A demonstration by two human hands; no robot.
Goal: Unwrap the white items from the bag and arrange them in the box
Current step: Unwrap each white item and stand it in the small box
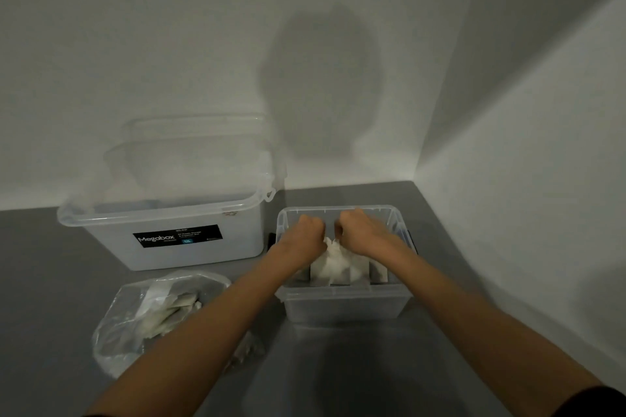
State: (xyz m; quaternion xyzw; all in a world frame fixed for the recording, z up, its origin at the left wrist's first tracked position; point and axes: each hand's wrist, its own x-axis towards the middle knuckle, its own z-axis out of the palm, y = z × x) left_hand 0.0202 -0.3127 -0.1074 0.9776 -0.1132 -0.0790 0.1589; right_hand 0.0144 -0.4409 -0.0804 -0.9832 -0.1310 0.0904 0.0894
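Your left hand (302, 233) and right hand (361, 229) sit close together over the small clear box (345, 292), both with fingers curled. Each seems to pinch the top of a crumpled white item (333, 262) that hangs between them into the box's middle slot. The fingertips are hidden, so you cannot read the exact grip. If you pull the hands apart too sharply, the thin wrapping will likely tear rather than open. Scraps could then drop among the upright dividers (368, 272), where they are awkward to pick out. The box looks light, so a sideways tug could slide it on the grey bench (372, 369) or knock a divider loose. To your left the plastic bag (135, 318) lies open with more white items (169, 310) inside, right beside your left forearm, and a careless sweep of that arm could drag or spill it. The large Megabox tub (176, 254) stands just beside the small box, with clear lids (196, 145) leaning on the wall behind it, and a bump could topple them.
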